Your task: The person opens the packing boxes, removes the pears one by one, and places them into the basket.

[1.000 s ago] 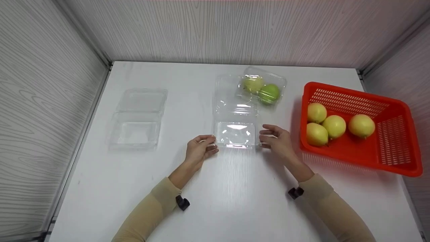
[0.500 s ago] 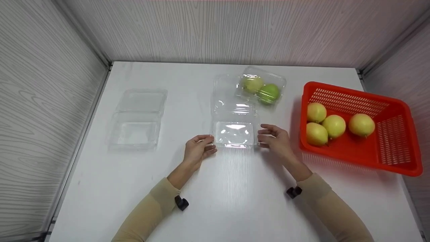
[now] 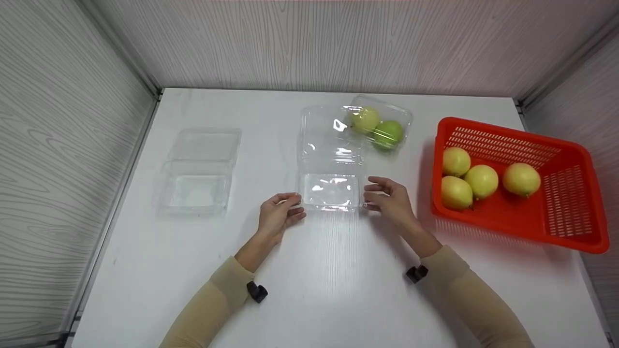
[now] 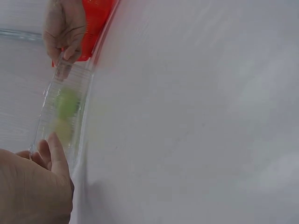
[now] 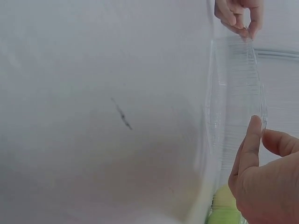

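Note:
A clear plastic clamshell container [image 3: 331, 191] lies unfolded in the middle of the table, its lid spread toward the back wall. My left hand [image 3: 280, 215] pinches the left front corner of its rim between thumb and fingers. At the opposite front corner, my right hand [image 3: 390, 199] holds the rim the same way; the right wrist view shows this hand [image 5: 268, 175] with its fingers on the rim. Behind the lid, partly overlapped by it, sits a closed clamshell [image 3: 407, 116] with a yellow-green fruit [image 3: 366, 121] and a greener fruit [image 3: 388, 134] inside.
Another opened clear clamshell [image 3: 197, 191] lies at the left of the table. On the right stands a red plastic basket [image 3: 527, 227] holding several round yellow-green fruits [image 3: 521, 180]. Pale wood-grain panels [image 3: 319, 43] enclose the table's back and sides.
Both hands have slid a little to the left, carrying the unfolded clamshell with them. The fruit box, the basket and the left clamshell have stayed in place.

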A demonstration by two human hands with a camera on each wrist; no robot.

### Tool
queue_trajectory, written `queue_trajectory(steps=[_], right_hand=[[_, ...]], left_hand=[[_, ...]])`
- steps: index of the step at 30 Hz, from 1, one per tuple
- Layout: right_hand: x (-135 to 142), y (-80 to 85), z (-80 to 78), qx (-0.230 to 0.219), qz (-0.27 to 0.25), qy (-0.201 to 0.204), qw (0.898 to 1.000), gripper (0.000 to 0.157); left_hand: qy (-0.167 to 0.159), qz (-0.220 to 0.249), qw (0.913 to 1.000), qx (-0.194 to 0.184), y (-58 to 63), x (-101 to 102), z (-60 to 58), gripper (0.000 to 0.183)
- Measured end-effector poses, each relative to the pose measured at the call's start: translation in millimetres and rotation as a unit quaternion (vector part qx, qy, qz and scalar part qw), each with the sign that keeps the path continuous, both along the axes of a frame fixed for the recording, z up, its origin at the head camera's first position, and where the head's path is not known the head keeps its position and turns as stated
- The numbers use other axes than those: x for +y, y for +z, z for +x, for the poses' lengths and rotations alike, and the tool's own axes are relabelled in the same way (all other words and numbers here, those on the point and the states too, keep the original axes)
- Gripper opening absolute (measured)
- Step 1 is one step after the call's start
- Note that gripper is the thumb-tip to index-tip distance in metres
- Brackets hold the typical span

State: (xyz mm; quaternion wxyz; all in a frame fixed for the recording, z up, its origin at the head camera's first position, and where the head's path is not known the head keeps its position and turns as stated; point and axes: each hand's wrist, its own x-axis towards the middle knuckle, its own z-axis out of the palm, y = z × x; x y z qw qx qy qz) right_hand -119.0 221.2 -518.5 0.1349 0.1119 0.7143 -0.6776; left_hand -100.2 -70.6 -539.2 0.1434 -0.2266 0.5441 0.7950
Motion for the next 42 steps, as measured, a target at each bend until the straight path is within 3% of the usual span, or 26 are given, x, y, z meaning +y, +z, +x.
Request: queue_trajectory(steps=[20, 42], right_hand=[[-35.1, -1.1, -11.7, -0.007, -0.031, 0.006, 0.999, 0.053], [-79.1, -4.9, -23.7, 0.003, -0.041, 0.008, 0.999, 0.049]], left_hand=[[0.042, 0.033, 0.9984, 0.020, -3.0, -29.1, -1.7, 0.009], [0.102, 0.059, 0.9930, 0.005, -2.3, -61.1, -5.7, 0.005]])
